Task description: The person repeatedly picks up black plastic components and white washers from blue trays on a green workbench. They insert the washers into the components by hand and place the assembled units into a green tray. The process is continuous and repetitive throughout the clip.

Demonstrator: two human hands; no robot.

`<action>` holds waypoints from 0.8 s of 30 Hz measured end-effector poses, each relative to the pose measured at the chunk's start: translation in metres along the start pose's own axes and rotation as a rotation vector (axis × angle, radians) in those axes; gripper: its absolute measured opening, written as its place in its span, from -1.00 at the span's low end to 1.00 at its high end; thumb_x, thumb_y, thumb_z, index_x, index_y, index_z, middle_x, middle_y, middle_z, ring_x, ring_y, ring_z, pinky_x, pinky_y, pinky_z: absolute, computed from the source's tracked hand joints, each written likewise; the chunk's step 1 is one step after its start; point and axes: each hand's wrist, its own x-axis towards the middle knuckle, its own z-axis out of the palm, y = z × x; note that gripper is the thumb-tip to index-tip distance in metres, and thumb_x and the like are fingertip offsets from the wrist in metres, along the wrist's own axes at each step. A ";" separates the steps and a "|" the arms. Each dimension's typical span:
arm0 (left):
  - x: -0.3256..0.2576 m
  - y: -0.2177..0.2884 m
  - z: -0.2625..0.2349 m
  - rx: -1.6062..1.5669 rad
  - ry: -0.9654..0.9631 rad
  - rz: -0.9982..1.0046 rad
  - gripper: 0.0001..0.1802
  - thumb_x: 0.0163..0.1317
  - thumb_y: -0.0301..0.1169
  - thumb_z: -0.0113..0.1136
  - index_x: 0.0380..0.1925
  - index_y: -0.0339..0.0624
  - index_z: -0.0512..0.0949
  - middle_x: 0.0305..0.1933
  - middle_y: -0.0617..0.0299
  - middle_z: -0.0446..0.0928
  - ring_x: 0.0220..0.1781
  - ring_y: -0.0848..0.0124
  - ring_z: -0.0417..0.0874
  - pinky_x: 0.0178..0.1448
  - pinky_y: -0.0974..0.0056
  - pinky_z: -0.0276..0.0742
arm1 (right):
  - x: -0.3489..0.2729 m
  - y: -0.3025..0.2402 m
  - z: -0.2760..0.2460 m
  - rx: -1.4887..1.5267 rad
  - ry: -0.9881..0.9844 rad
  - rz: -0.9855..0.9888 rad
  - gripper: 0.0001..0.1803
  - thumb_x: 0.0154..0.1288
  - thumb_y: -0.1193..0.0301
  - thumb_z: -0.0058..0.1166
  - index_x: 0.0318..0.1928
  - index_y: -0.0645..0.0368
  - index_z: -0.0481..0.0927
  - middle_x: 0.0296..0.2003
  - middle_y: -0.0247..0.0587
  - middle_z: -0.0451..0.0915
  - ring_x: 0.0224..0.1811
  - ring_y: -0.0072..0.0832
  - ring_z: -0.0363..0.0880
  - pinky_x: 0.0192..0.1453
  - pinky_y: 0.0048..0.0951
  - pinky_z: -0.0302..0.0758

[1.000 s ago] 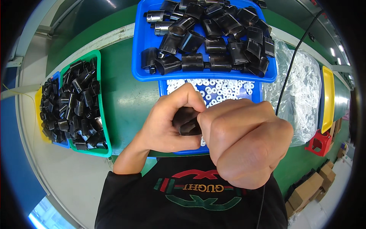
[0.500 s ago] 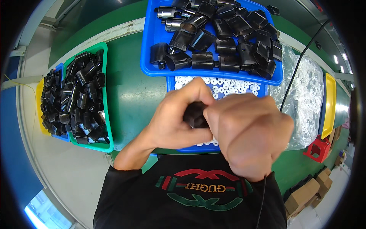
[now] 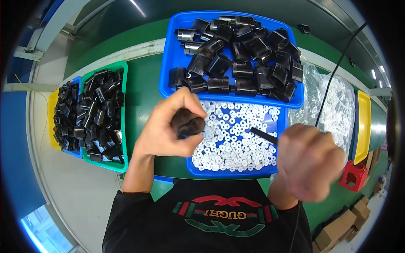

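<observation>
My left hand (image 3: 154, 130) is curled around a dark, hollow, rounded plastic part (image 3: 185, 123), its opening partly visible between thumb and fingers. Held apart from it to the right, my right hand (image 3: 310, 162) is blurred and closed around a slim black rod-shaped tool (image 3: 264, 135). The tool's tip points left over many small white rings (image 3: 234, 147). These rings lie in a low blue tray (image 3: 236, 173). Just beyond is a second blue tray (image 3: 163, 59), piled with black plastic housings (image 3: 242, 69), a few with metal cylinders showing; it overlaps the ring tray's far edge.
At left a green bin (image 3: 125, 126) holds more black parts, beside a smaller blue bin and a yellow bin (image 3: 53, 122). A clear bag of white rings (image 3: 337, 105) lies at right, near a yellow tray (image 3: 362, 126). A black cable (image 3: 337, 69) hangs at right.
My hands have separated: the left moved left with the dark part, the right moved right and down. The black rod has come into sight. The whole view has shifted slightly.
</observation>
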 end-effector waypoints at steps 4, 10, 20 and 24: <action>0.000 0.011 -0.018 -0.029 0.081 -0.009 -0.29 -0.01 0.14 0.32 -0.20 -0.32 0.40 -0.28 0.20 0.41 -0.38 0.53 0.36 -0.33 0.44 0.23 | -0.020 0.023 -0.020 -0.870 -0.359 0.022 -0.93 -0.16 0.57 0.08 -0.54 0.18 0.55 -0.60 -0.29 0.42 -0.66 -0.42 0.43 -0.64 -0.38 0.31; 0.031 0.023 -0.043 0.507 0.354 0.199 -0.53 0.19 -0.20 0.32 -0.07 -0.31 0.44 -0.25 0.18 0.47 -0.23 0.48 0.45 -0.13 0.40 0.37 | -0.065 0.064 -0.003 -1.356 -0.421 0.182 -0.86 -0.11 0.46 0.17 -0.48 0.18 0.50 -0.42 -0.26 0.40 -0.57 -0.47 0.53 -0.50 -0.42 0.50; 0.177 -0.047 -0.180 1.245 0.878 0.055 -0.49 -0.01 -0.30 0.49 -0.11 -0.39 0.57 -0.09 -0.09 0.62 -0.05 0.14 0.66 0.06 0.16 0.55 | -0.069 0.074 -0.010 -1.419 -0.380 0.155 -0.83 -0.03 0.47 0.12 -0.35 0.23 0.57 -0.35 -0.24 0.46 -0.49 -0.47 0.60 -0.38 -0.45 0.58; 0.200 -0.077 -0.192 1.252 0.820 -0.026 -0.48 -0.03 -0.28 0.48 -0.10 -0.38 0.58 -0.09 -0.11 0.64 -0.01 0.06 0.66 0.12 0.10 0.55 | -0.069 0.073 -0.012 -1.398 -0.380 0.176 -0.90 -0.03 0.46 0.13 -0.44 0.19 0.53 -0.39 -0.24 0.45 -0.48 -0.46 0.62 -0.38 -0.45 0.60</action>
